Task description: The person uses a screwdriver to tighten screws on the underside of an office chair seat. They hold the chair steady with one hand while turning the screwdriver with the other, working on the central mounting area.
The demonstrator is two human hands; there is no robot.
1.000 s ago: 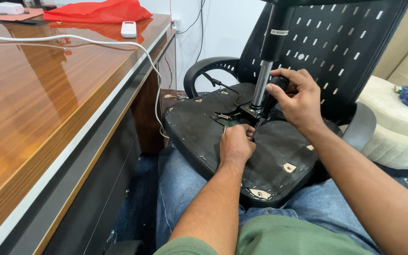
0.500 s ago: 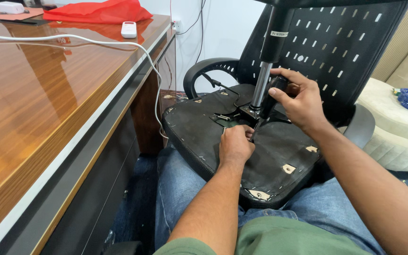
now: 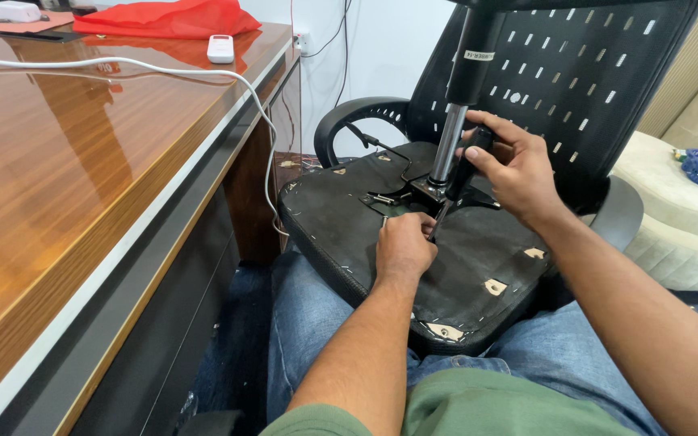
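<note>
An upturned office chair seat (image 3: 349,218) lies across the person's lap, its black underside facing up. At the middle of the seat stands a metal post (image 3: 448,145). The right hand (image 3: 514,165) is wrapped around a black tool handle (image 3: 466,165) just beside the post, its tip down at the seat's centre plate. The left hand (image 3: 403,246) is curled in a loose fist on the seat in front of the post; whether it pinches something I cannot tell. Left of the seat runs a wooden desk (image 3: 58,178) with a white cable (image 3: 163,69) across it.

Head camera looks down, close, over lap.
</note>
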